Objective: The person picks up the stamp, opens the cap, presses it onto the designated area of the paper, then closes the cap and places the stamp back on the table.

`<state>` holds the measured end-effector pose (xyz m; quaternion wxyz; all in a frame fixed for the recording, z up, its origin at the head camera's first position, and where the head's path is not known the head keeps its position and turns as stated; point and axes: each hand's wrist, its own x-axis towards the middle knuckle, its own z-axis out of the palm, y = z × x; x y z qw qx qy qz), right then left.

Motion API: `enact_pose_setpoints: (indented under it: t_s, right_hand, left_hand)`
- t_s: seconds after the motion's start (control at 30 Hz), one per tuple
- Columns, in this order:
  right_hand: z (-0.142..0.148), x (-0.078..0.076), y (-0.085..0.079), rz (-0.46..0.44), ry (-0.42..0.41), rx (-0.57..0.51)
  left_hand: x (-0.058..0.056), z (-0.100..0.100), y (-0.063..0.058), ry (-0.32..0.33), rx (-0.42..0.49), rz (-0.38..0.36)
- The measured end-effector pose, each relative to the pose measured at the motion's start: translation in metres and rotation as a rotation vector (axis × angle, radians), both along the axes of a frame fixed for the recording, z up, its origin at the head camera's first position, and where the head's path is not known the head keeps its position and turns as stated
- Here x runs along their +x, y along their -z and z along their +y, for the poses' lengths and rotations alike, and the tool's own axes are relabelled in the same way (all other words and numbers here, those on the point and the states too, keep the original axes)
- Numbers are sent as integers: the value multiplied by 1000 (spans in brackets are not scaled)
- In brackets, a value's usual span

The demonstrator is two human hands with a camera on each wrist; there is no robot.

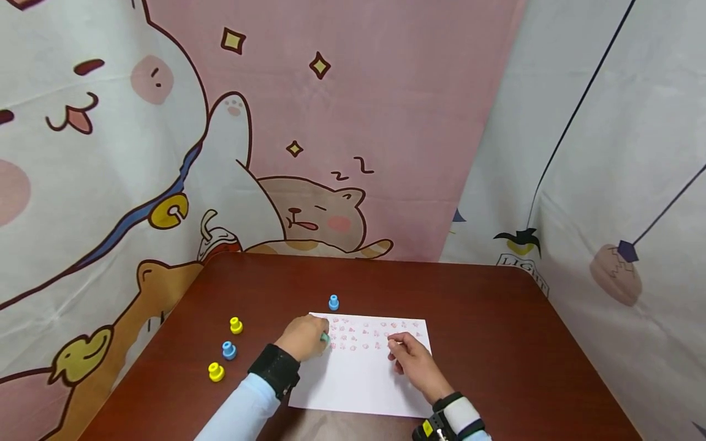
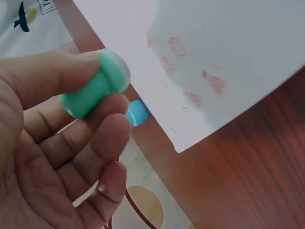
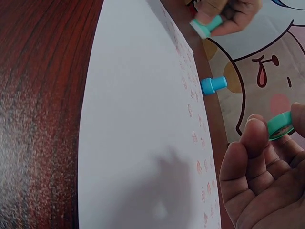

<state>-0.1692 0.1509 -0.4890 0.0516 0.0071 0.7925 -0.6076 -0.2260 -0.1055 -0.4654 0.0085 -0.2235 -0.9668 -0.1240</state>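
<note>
My left hand (image 1: 303,338) pinches a green toy stamp (image 2: 93,88) between thumb and fingers, its pale end turned outward, above the paper's far left corner. Between the thumb and a finger of my right hand (image 1: 413,362) is a small green cap (image 3: 280,126), its hollow side partly showing in the right wrist view. That hand is over the right part of the white paper (image 1: 358,383). Rows of small red prints (image 1: 366,332) run across the sheet's far half. Just beyond its far edge stands a blue stamp (image 1: 333,302).
Two yellow stamps (image 1: 236,325) and another blue stamp (image 1: 228,350) stand on the brown table (image 1: 496,343), left of the paper. Behind the table hangs a printed cartoon cloth (image 1: 397,122).
</note>
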Motion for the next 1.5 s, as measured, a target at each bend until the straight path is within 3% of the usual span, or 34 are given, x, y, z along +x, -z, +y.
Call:
enact_pose_setpoints:
  t_s: [0.4, 0.97, 1.23, 1.5]
  right_hand:
    - [1, -1, -2, -2, 30, 1]
    - [-3, -4, 3, 1, -19, -78]
    - [-3, -7, -1, 6, -70, -110]
    - [-1, -6, -8, 6, -114, -169]
  left_hand:
    - [-1, 10, -16, -6, 189, -71]
    - [7, 31, -8, 129, 444, -57]
    - [9, 40, -7, 200, 540, -93]
    - [11, 50, -8, 229, 615, -130]
